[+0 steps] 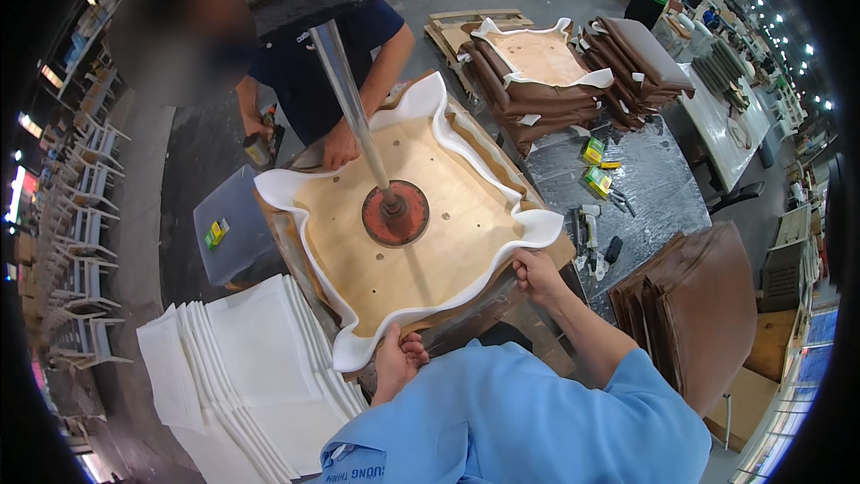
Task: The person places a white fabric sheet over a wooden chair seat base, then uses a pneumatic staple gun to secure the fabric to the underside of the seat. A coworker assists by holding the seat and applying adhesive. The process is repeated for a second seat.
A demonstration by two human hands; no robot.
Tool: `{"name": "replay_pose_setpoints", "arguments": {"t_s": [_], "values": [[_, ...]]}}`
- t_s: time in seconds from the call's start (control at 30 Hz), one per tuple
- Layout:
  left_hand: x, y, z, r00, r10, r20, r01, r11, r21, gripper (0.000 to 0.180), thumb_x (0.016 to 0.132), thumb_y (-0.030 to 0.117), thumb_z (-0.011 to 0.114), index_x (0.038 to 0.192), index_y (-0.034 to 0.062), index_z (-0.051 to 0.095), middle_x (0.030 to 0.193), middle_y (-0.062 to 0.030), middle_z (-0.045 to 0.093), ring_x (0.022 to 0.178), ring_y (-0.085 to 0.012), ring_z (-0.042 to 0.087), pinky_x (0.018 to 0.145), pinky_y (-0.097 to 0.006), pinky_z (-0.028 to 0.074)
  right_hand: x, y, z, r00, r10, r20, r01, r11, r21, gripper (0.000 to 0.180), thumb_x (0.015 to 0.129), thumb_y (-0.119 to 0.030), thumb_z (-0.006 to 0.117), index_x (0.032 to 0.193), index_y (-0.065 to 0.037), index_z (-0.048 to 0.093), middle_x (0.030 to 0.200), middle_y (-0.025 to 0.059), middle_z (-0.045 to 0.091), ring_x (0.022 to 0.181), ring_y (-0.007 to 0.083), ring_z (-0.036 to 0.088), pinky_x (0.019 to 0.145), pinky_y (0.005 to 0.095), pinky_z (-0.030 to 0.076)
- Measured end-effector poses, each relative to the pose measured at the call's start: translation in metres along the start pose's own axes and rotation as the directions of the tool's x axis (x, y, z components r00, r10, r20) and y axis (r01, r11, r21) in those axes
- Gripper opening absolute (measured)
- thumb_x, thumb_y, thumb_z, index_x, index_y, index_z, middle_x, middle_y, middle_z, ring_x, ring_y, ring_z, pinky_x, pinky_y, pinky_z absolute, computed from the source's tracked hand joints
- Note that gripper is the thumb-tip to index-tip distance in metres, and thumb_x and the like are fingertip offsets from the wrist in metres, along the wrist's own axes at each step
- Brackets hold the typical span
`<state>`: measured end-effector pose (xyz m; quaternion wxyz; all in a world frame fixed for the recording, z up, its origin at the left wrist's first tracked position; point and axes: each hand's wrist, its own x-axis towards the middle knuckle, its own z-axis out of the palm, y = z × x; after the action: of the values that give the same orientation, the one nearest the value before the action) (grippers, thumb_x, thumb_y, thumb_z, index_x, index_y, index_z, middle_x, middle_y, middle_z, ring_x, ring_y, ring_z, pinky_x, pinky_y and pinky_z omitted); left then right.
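Wood, pale and flat, makes the biggest thing by the hands: a board (pixel 466 251) lying just past the fingers, away from the body. It is almost square, so I see no clear long way to it. Its near edge runs on a slant, low at the left and high at the right. A white pad (pixel 541 227) peeks out all around it and curls up at the corners. Under that, a thin brown edge (pixel 473 297) shows along the near side.

Both hands are at this near side, so neither is much closer to the board. The right hand (pixel 537 274) is just below the near right corner, its fingers bent in tight and pinching the brown edge. The left hand (pixel 399 358) is by the near left corner, thumb up close to the white pad. Its fingers are curled, but I cannot tell if they pinch anything. Between the hands and the far side, a red disc (pixel 395 213) on a shiny pole (pixel 349 94) seems to rest on the middle of the board. Small dark holes dot the wood.
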<state>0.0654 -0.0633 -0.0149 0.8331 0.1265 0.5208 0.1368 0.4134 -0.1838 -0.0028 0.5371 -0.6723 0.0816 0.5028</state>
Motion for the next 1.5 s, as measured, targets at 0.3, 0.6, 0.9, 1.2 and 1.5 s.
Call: {"name": "replay_pose_setpoints", "arguments": {"t_s": [0.3, 0.6, 0.9, 1.2, 1.5], "values": [[-0.01, -0.005, 0.025, 0.941, -0.326, 0.096, 0.309, 0.938, 0.156, 0.063, 0.115, 0.057, 0.055, 0.151, 0.0052, 0.06, 0.113, -0.0179, 0.079, 0.077, -0.028, 0.076, 0.072, -0.042, 0.064, -0.03, -0.016, 0.013, 0.968, 0.232, 0.095, -0.174, 0.895, -0.412, 0.053, 0.114, -0.052, 0.059, 0.096, -0.003, 0.071, 0.068, 0.0042, 0.067, 0.051, 0.0186, 0.064, 0.048, 0.033, 0.051], [0.014, -0.009, 0.072, 0.98, -0.199, 0.024, 0.194, 0.972, 0.129, 0.051, 0.116, 0.052, 0.053, 0.123, 0.0047, 0.07, 0.091, -0.0125, 0.077, 0.069, -0.0247, 0.072, 0.065, -0.038, 0.06, -0.037, 0.013, 0.062, 0.94, 0.277, 0.197, -0.216, 0.934, -0.285, 0.048, 0.115, -0.049, 0.058, 0.098, -0.005, 0.067, 0.069, 0.0043, 0.065, 0.055, 0.0182, 0.062, 0.051, 0.0333, 0.05], [-0.002, -0.013, 0.058, 0.991, -0.136, 0.007, 0.127, 0.942, 0.31, 0.06, 0.115, 0.058, 0.052, 0.112, 0.003, 0.075, 0.085, -0.0121, 0.076, 0.07, -0.0214, 0.069, 0.072, -0.037, 0.06, -0.051, 0.021, 0.039, 0.916, 0.289, 0.277, -0.211, 0.937, -0.277, 0.046, 0.116, -0.047, 0.059, 0.1, -0.005, 0.067, 0.066, 0.0033, 0.062, 0.053, 0.0173, 0.06, 0.051, 0.0323, 0.049], [0.014, -0.011, 0.064, 0.941, -0.304, 0.146, 0.287, 0.949, 0.129, 0.069, 0.117, 0.061, 0.047, 0.142, 0.0011, 0.068, 0.108, -0.015, 0.08, 0.085, -0.0251, 0.074, 0.082, -0.04, 0.062, -0.016, -0.026, 0.014, 0.881, 0.471, 0.046, -0.468, 0.882, -0.058, 0.057, 0.111, -0.06, 0.057, 0.104, -0.005, 0.069, 0.068, 0.0033, 0.066, 0.057, 0.0206, 0.066, 0.062, 0.0379, 0.059], [0.021, -0.021, 0.069, 0.982, -0.137, -0.128, 0.17, 0.939, 0.299, 0.058, 0.113, 0.055, 0.053, 0.107, 0.0006, 0.074, 0.084, -0.0096, 0.077, 0.077, -0.0208, 0.073, 0.072, -0.037, 0.058, -0.008, -0.029, 0.009, 0.958, 0.271, 0.097, -0.244, 0.944, -0.223, 0.039, 0.113, -0.033, 0.063, 0.081, -0.011, 0.061, 0.059, -0.0014, 0.051, 0.047, 0.0156, 0.044, 0.051, 0.0363, 0.042]]}}
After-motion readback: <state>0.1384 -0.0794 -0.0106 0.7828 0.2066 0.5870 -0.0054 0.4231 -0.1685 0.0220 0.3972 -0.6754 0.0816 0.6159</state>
